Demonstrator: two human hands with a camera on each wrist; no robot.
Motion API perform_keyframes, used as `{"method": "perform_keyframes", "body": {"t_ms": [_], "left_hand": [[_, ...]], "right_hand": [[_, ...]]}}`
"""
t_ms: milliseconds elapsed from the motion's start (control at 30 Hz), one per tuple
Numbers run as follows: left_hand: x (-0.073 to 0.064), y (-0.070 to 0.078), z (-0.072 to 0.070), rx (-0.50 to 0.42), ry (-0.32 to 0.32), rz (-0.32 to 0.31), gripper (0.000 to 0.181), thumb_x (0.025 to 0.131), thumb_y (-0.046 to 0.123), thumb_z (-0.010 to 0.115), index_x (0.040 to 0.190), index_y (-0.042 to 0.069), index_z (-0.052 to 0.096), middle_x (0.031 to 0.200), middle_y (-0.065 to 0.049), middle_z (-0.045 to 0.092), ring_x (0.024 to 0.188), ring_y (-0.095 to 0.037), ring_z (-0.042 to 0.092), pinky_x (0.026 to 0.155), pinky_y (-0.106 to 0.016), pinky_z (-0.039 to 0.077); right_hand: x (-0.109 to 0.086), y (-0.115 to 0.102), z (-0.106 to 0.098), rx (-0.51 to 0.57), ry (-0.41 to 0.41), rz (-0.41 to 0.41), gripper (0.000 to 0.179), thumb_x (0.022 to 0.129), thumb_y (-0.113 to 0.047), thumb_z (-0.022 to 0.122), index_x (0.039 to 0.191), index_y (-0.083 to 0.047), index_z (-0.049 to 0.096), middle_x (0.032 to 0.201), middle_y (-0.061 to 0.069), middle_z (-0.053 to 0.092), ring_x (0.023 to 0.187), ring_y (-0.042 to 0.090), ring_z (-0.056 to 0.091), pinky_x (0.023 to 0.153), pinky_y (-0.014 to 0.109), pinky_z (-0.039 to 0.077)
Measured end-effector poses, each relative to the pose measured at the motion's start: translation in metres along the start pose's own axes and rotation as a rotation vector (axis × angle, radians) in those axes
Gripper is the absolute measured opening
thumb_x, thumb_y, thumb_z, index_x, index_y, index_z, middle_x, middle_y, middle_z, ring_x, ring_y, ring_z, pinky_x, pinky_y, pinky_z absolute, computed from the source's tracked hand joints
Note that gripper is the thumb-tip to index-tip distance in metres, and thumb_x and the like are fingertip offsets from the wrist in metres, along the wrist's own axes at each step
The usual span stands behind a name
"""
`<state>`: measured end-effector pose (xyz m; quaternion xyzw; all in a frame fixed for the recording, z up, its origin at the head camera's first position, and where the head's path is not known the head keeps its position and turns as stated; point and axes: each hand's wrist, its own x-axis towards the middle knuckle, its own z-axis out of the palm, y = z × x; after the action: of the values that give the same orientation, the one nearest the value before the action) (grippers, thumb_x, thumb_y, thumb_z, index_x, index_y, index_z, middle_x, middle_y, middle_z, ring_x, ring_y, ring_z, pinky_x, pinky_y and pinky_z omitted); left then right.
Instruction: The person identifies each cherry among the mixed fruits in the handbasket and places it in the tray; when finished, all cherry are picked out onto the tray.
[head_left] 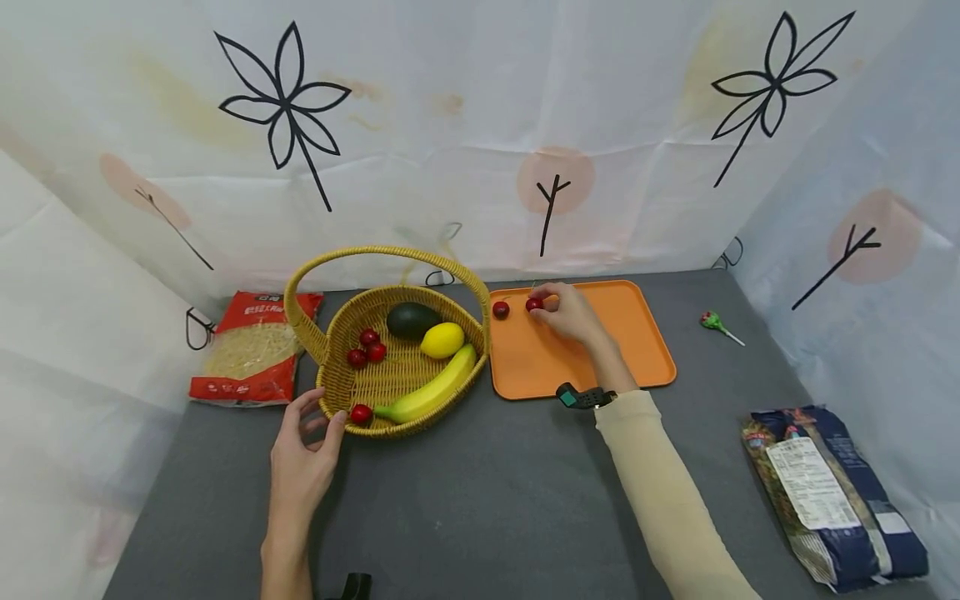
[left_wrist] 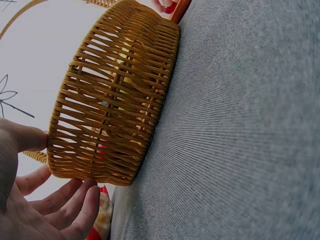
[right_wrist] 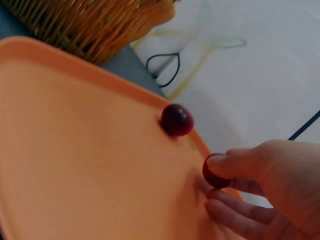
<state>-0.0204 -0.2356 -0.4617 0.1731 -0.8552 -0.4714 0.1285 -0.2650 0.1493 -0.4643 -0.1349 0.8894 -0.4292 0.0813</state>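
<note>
My right hand (head_left: 572, 314) pinches a red cherry (right_wrist: 215, 171) between thumb and fingers, just above the orange tray (head_left: 600, 333). Another cherry (head_left: 501, 310) lies on the tray near its back left corner, left of that hand. My left hand (head_left: 303, 458) holds the near left edge of a yellow wicker basket (head_left: 375, 385), its thumb and fingers against the rim and side. Inside the basket are a dark green avocado (head_left: 412, 321), a lemon (head_left: 442, 340), a banana (head_left: 431, 393), a cluster of cherries (head_left: 367, 346) and a single cherry (head_left: 362, 414) by the near rim.
Behind the basket's left side lies a red and clear food bag (head_left: 251, 350). A lollipop (head_left: 722, 327) is right of the tray, and a dark blue package (head_left: 832, 496) rests at the front right. The basket's tall handle (head_left: 390, 250) arches upward. Patterned white curtains surround the grey table (head_left: 480, 500).
</note>
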Motion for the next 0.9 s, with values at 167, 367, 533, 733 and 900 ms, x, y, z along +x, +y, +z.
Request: {"method": "perform_keyframes", "body": {"t_ms": [167,367,533,733,900], "left_hand": [[-0.001,-0.001,0.000,-0.002,0.005,0.008,0.053,0.105,0.025,0.073,0.153,0.012,0.054,0.154,-0.018,0.060,0.103,0.020,0.053,0.077,0.002,0.046],[0.000,-0.001,0.000,-0.009,0.004,0.012,0.053,0.105,0.025,0.073,0.153,0.012,0.054,0.154,-0.018,0.060,0.103,0.021,0.053,0.077,0.002,0.046],[0.000,0.000,0.000,-0.013,-0.001,0.007,0.053,0.106,0.025,0.072,0.154,0.012,0.053,0.154,-0.018,0.060,0.114,-0.005,0.064,0.077,0.003,0.046],[0.000,0.000,0.000,-0.023,-0.008,0.006,0.054,0.106,0.023,0.072,0.154,0.011,0.052,0.155,-0.020,0.059,0.124,-0.035,0.068,0.077,0.004,0.044],[0.000,0.000,0.000,-0.024,-0.005,0.009,0.054,0.106,0.023,0.072,0.154,0.011,0.052,0.154,-0.020,0.059,0.124,-0.035,0.068,0.077,0.003,0.044]], "right_hand": [[0.005,0.007,0.003,-0.031,-0.018,0.002,0.033,0.105,-0.014,0.072,0.137,-0.005,0.071,0.130,0.022,0.073,0.111,0.035,0.071,0.087,0.036,0.056],[0.006,0.008,0.001,-0.026,-0.040,-0.003,0.037,0.106,-0.014,0.072,0.142,-0.005,0.069,0.135,0.023,0.072,0.119,0.038,0.071,0.093,0.042,0.057],[0.006,0.007,-0.001,-0.005,-0.052,0.002,0.044,0.104,-0.012,0.073,0.147,-0.006,0.065,0.139,0.026,0.069,0.127,0.042,0.068,0.101,0.050,0.056],[0.002,0.008,-0.003,0.021,-0.043,-0.008,0.044,0.105,-0.015,0.073,0.147,-0.007,0.065,0.143,0.024,0.068,0.131,0.043,0.066,0.101,0.053,0.058],[-0.008,0.001,-0.005,0.120,-0.005,-0.061,0.042,0.105,-0.015,0.074,0.144,-0.003,0.066,0.148,0.023,0.066,0.132,0.045,0.067,0.104,0.058,0.060]]}}
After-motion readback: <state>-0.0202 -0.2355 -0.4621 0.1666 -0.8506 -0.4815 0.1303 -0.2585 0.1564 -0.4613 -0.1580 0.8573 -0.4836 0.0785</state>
